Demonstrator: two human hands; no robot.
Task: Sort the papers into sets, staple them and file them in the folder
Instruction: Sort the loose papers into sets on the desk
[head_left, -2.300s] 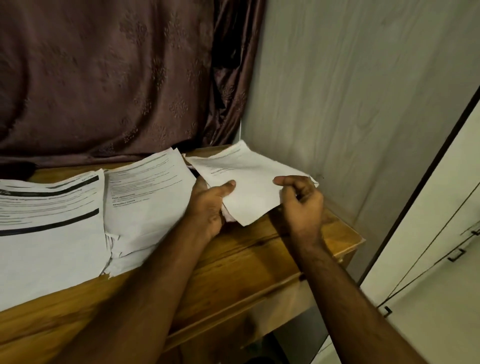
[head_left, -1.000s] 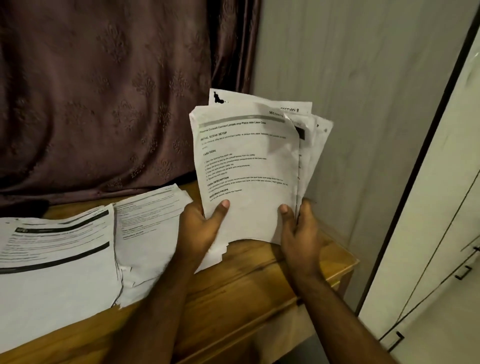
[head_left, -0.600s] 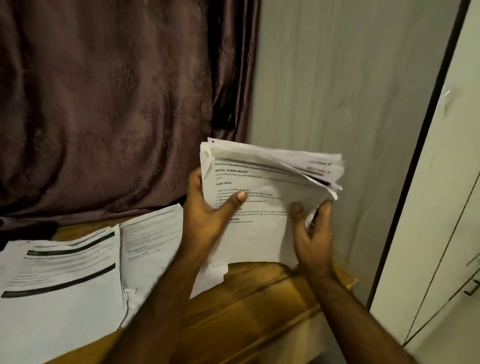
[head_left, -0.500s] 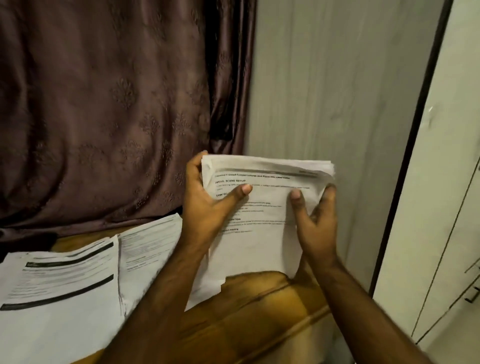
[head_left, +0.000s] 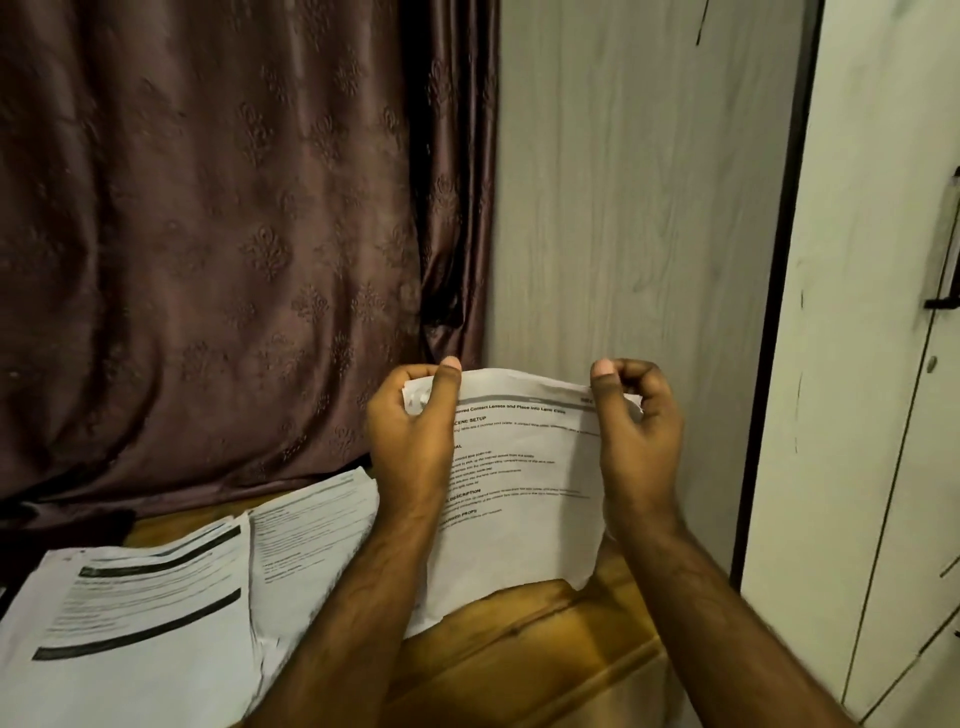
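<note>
Left hand (head_left: 410, 441) and right hand (head_left: 631, 431) pinch the upright sheaf (head_left: 519, 499) at its top corners, bottom edge toward the tabletop (head_left: 519, 654), likely to square it for stapling.

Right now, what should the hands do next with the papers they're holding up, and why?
Probably tap the held bundle down on the wooden table to square its edges. The left hand and right hand both pinch its top corners, it stands upright, and its bottom edge looks uneven. No stapler is in view.
</note>
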